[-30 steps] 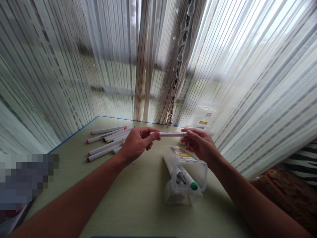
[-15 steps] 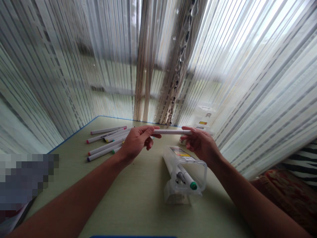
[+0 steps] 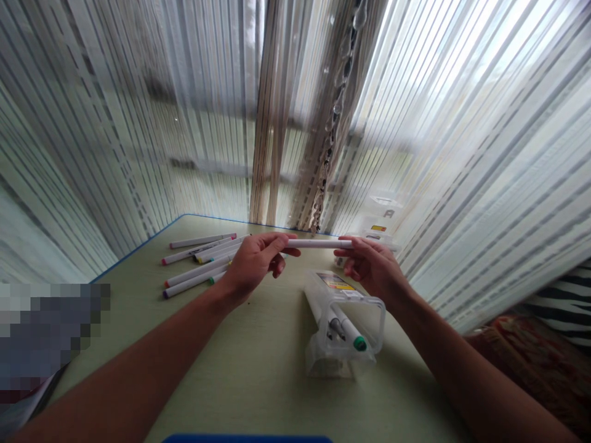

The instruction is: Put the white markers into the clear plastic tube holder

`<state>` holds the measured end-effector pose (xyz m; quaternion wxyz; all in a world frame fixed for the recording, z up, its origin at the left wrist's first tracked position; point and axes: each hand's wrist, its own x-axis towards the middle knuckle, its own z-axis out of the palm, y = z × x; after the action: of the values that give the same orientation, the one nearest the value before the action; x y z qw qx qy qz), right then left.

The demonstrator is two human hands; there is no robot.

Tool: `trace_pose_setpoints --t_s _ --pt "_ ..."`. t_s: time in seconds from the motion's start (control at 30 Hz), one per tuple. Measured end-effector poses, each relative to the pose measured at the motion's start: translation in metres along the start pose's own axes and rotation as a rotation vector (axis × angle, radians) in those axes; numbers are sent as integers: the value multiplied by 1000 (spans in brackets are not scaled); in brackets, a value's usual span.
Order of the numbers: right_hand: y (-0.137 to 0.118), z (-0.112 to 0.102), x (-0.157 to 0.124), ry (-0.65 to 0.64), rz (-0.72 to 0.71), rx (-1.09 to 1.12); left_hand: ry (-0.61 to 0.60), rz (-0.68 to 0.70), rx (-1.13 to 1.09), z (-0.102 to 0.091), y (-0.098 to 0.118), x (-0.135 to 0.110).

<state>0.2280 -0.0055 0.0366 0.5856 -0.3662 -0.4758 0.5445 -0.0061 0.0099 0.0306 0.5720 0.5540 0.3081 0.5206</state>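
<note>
I have the white marker (image 3: 316, 243) level in the air above the bench (image 3: 258, 375), my left hand (image 3: 253, 264) pinched shut on one end and my right hand (image 3: 372, 266) closed on the other with its fingertips. Just below and nearer me than the right hand lies a clear plastic case (image 3: 318, 360) on its side, with a green-capped marker (image 3: 351, 332) and others inside. Beyond the left hand, to its outer side, loose markers (image 3: 198, 271) lie scattered on the bench near the striped curtain (image 3: 462, 154).
</note>
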Motion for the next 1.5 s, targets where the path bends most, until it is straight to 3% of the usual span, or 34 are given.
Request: trace_pose_setpoints --t_s 0.87,1.5 --pt "13 -7 2 -27 -132 -167 -20 54 223 1 -8 1" --pt "10 -5 -1 -27 -75 -136 -25 65 179 0 -4 0"
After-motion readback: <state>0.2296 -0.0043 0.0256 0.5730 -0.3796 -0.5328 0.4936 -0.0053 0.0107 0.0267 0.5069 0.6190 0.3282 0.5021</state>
